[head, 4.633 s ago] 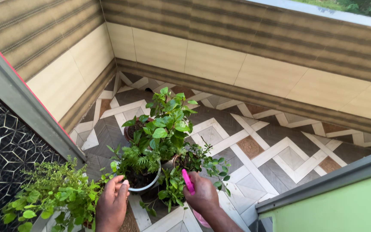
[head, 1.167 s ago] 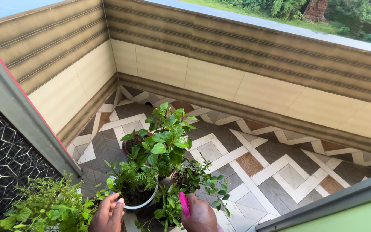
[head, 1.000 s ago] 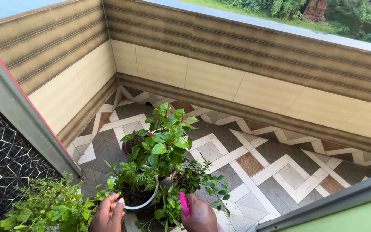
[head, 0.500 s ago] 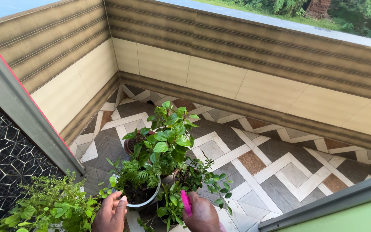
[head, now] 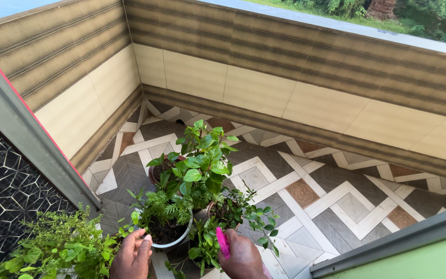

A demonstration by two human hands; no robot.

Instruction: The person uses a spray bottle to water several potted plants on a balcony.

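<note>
1. My right hand (head: 242, 260) is gripping a pink spray bottle (head: 223, 243); the fingers are closed around its neck, and the pink nozzle is pointing up and forward into the leaves. The body of the bottle is mostly hidden under my hand.
2. My left hand (head: 132, 256) is resting on the near rim of the white pot (head: 177, 238), fingers curled loosely on the edge, not really clamping it.
3. I am judging the bottle as light, stiff plastic, maybe slippery when wet, so the neck just under the trigger is the good place to hold it.
4. The white pot, with dark soil and a ferny plant (head: 165, 204), is probably heavy; the rim is firm, but the stems are soft and fragile.
5. At my left, a bushy small-leaved plant (head: 58, 248) is standing near the dark patterned wall.
6. Behind the white pot, a taller broad-leaved plant (head: 200, 157) is rising above a brown pot (head: 155, 172).
7. Farther away, the patterned floor tiles (head: 311, 191) are reaching the striped balcony wall (head: 285, 67).
</note>
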